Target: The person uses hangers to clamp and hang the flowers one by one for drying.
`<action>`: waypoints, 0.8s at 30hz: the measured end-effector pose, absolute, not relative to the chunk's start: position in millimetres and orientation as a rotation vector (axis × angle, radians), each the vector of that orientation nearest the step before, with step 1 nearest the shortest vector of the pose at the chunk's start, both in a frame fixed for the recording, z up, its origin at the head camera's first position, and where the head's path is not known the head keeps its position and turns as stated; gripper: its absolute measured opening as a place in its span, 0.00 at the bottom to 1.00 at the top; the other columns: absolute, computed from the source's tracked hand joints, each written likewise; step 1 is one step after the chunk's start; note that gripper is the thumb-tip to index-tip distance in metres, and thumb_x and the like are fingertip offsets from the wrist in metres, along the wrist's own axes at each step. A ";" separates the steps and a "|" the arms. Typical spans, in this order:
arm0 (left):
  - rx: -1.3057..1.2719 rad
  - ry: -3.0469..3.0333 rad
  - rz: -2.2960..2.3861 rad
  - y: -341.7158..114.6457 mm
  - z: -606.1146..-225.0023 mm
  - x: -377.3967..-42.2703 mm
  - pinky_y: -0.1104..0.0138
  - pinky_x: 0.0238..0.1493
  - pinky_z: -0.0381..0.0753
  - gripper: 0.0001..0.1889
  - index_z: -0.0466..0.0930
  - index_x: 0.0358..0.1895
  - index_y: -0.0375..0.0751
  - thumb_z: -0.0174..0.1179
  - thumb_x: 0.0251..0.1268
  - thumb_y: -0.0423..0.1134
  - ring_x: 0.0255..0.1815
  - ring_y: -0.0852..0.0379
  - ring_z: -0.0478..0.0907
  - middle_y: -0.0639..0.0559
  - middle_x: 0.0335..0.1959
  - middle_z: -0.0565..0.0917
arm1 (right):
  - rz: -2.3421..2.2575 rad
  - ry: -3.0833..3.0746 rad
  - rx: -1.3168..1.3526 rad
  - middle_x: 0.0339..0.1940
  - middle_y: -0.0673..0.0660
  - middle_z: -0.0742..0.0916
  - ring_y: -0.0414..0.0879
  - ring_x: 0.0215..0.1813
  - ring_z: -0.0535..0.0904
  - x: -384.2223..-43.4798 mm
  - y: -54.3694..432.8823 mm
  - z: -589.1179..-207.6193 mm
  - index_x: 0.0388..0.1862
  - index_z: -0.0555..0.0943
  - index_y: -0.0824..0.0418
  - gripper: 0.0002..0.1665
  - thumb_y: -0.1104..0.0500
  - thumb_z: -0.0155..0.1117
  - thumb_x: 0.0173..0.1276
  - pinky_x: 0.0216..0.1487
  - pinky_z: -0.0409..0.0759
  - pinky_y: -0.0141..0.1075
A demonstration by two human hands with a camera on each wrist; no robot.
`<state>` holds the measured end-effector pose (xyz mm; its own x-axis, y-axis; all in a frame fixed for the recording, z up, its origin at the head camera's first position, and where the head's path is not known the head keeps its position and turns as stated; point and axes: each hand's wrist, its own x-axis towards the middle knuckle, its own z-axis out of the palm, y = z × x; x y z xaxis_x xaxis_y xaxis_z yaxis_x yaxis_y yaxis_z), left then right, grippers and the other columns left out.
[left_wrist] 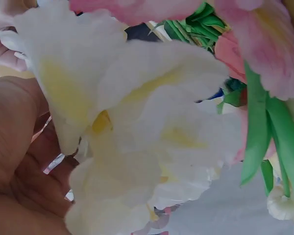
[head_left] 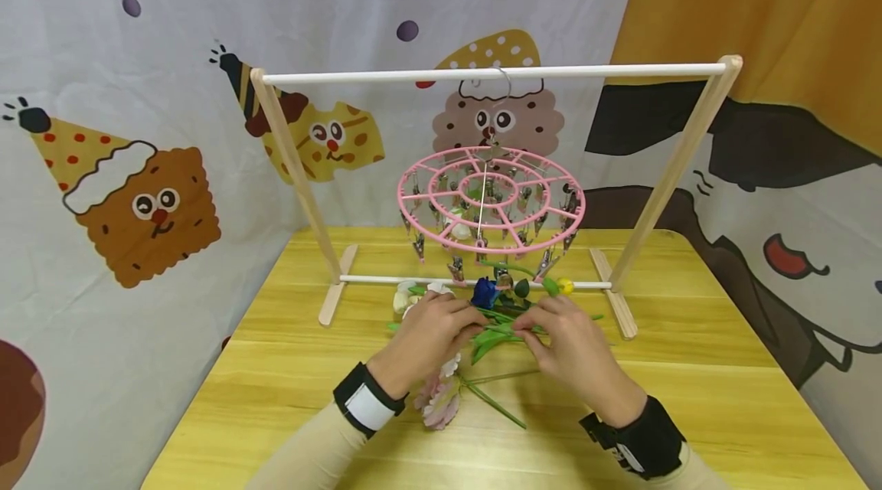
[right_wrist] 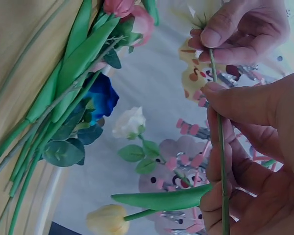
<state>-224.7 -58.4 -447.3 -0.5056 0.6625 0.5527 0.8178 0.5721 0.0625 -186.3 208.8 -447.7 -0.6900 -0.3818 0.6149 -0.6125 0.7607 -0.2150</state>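
Observation:
A white flower with yellow throats (left_wrist: 137,127) fills the left wrist view beside my left hand (head_left: 434,329). In the right wrist view, my left hand pinches its green stem (right_wrist: 214,73) just below the bloom. Lower on the same stem, my right hand (head_left: 575,348) grips it between thumb and curled fingers. Under the hands lie green stems and leaves (head_left: 492,337) on the table, with a blue rose (head_left: 485,292) behind them. A pink ruffled flower (head_left: 441,402) lies close by my left wrist, its stems pointing right.
Behind the hands, a pink round hanger (head_left: 491,251) with several metal clips hangs from a wooden rack's white bar (head_left: 386,76). A yellow tulip (right_wrist: 108,220) and a white rose (right_wrist: 130,122) hang among its clips. The rack's feet (head_left: 338,295) stand on the wooden table (head_left: 276,398).

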 end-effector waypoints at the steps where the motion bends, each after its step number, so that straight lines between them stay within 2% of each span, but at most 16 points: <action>1: -1.190 -2.311 -0.446 -59.3 -447.4 -225.0 0.60 0.54 0.94 0.05 0.99 0.49 0.52 0.81 0.76 0.40 0.45 0.59 0.95 0.60 0.46 0.99 | 0.542 -2.391 0.750 0.36 0.47 0.91 0.43 0.39 0.83 -186.2 207.8 -447.0 0.40 0.96 0.51 0.15 0.67 0.93 0.62 0.36 0.83 0.34; 6: -1.192 -2.267 -0.504 -66.3 -448.2 -225.3 0.64 0.47 0.91 0.05 0.98 0.48 0.49 0.81 0.75 0.36 0.41 0.58 0.92 0.58 0.44 0.99 | 0.498 -2.351 0.779 0.35 0.47 0.89 0.41 0.36 0.81 -183.7 204.4 -440.3 0.40 0.95 0.50 0.17 0.67 0.94 0.61 0.34 0.79 0.31; 12: -1.155 -2.218 -0.519 -78.8 -451.5 -225.1 0.65 0.48 0.92 0.06 0.97 0.48 0.49 0.81 0.76 0.34 0.42 0.58 0.92 0.57 0.44 0.98 | 0.493 -2.310 0.798 0.37 0.49 0.89 0.43 0.36 0.84 -176.5 206.8 -424.4 0.42 0.95 0.51 0.20 0.69 0.95 0.57 0.33 0.83 0.33; 21: -1.120 -2.190 -0.577 -92.8 -455.3 -226.8 0.65 0.46 0.92 0.06 0.97 0.50 0.48 0.80 0.77 0.35 0.41 0.59 0.92 0.57 0.43 0.97 | 0.535 -2.246 0.784 0.39 0.49 0.90 0.41 0.37 0.85 -170.0 215.1 -410.4 0.43 0.95 0.52 0.23 0.71 0.95 0.53 0.33 0.80 0.30; 24: -1.118 -2.187 -0.593 -95.5 -455.6 -227.3 0.66 0.45 0.92 0.06 0.97 0.50 0.48 0.80 0.76 0.34 0.42 0.60 0.92 0.57 0.44 0.97 | 0.546 -2.231 0.767 0.39 0.49 0.91 0.43 0.39 0.88 -168.6 216.3 -408.7 0.43 0.95 0.52 0.22 0.71 0.95 0.54 0.35 0.84 0.31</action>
<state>-227.3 -95.5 -455.6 -0.4613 0.5603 0.6879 0.8311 0.5444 0.1139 -168.6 216.3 -408.7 -0.5757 -0.3626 0.7329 -0.6603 0.7349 -0.1551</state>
